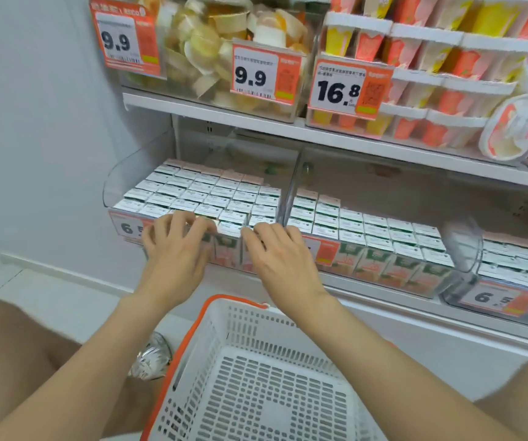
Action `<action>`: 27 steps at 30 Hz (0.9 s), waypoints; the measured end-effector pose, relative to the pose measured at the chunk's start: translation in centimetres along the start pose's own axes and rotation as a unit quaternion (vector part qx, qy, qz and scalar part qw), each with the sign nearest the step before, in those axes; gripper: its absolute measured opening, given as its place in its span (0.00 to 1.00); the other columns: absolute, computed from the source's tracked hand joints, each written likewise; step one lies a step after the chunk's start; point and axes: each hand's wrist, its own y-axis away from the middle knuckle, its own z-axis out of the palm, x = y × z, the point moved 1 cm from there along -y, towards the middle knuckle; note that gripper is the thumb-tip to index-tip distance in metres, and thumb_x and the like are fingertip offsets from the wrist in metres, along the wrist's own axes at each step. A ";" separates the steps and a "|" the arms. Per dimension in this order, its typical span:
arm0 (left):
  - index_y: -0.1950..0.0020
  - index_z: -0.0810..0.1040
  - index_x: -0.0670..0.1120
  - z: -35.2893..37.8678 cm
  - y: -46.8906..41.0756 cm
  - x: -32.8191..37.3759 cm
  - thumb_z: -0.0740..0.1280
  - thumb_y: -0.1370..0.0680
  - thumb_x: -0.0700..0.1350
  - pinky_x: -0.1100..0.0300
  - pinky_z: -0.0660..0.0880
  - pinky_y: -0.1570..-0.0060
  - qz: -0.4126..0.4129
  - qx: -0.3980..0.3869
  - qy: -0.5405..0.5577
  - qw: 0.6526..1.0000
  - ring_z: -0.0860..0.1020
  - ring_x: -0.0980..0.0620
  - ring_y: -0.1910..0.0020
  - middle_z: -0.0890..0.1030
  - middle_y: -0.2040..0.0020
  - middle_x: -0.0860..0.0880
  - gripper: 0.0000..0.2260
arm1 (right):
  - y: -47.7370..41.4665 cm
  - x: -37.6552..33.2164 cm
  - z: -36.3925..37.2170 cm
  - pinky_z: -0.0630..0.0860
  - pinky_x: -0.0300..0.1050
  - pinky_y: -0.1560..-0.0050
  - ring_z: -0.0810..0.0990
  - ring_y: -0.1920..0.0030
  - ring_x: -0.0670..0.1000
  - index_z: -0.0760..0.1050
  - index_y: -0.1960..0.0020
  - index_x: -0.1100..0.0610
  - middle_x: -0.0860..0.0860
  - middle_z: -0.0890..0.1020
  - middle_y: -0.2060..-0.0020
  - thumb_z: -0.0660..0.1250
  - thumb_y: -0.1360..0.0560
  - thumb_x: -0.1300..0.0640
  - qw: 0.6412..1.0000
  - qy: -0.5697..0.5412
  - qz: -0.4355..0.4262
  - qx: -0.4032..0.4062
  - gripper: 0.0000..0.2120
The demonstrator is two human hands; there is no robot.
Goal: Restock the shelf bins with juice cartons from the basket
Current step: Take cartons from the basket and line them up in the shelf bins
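Several rows of white-topped juice cartons (pixel 202 192) fill the clear left shelf bin (pixel 119 183). The middle bin (pixel 380 268) also holds rows of cartons (pixel 371 233). My left hand (pixel 173 249) rests with spread fingers on the front row of the left bin. My right hand (pixel 278 253) lies beside it, fingers on the front cartons near the divider. Neither hand grips a carton. Below my arms sits the white basket (pixel 256 386) with an orange rim, showing a bare bottom.
A third bin of cartons (pixel 517 265) stands at the right. The shelf above (pixel 256 119) carries bins of packaged snacks and orange price tags. A crumpled clear plastic wrap (pixel 151 358) lies on the floor left of the basket. A white wall is at the left.
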 end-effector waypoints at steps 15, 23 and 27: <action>0.47 0.77 0.51 0.9 -2.8 -0.3 0.77 0.24 0.37 0.45 0.70 0.47 -0.013 0.019 0.116 0.993 0.65 0.45 0.47 0.72 0.49 0.53 0.14 | -3.8 0.1 2.4 0.60 0.51 0.55 0.71 0.57 0.56 0.75 0.52 0.55 0.52 0.75 0.58 0.80 0.32 0.57 0.996 -0.001 0.080 0.031 0.15; 0.49 0.77 0.54 2.9 -6.3 -0.3 0.77 0.25 0.37 0.40 0.71 0.43 -0.023 0.008 0.128 0.992 0.62 0.51 0.48 0.72 0.50 0.56 0.15 | -5.6 1.8 4.4 0.59 0.51 0.56 0.70 0.57 0.56 0.74 0.53 0.55 0.52 0.75 0.59 0.79 0.32 0.57 0.994 0.020 0.101 0.035 0.14; 0.50 0.77 0.55 3.5 -6.6 -0.6 0.77 0.24 0.39 0.32 0.71 0.41 -0.041 0.002 0.129 0.991 0.62 0.50 0.48 0.72 0.51 0.56 0.14 | -5.8 2.0 4.7 0.58 0.51 0.56 0.70 0.58 0.56 0.74 0.54 0.55 0.52 0.75 0.60 0.80 0.33 0.58 0.994 0.017 0.096 0.038 0.15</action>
